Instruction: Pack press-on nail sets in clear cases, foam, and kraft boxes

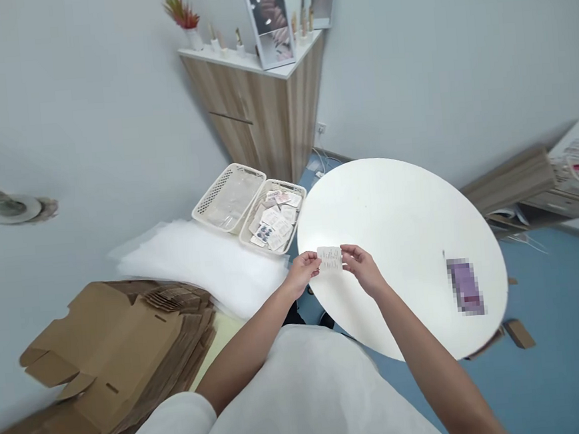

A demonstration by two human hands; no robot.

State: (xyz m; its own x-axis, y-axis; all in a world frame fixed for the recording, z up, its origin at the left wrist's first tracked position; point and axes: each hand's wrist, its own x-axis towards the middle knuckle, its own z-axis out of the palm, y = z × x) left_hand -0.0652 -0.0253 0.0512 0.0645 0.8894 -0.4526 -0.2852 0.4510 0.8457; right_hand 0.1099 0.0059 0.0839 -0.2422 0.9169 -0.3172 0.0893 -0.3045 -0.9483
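The left hand (302, 271) and right hand (366, 270) pinch a card (329, 258) (likely light, bendable) at nine and three o'clock, edges apparently the best hold.

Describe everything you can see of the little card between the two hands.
The card is small, whitish and roughly square, thin and flat-looking, perhaps paper or plastic. Dark lines of print, too small to read, run across its face. The left hand pinches its left edge, the right hand its right. In view it lies against the round white table, near its rim.
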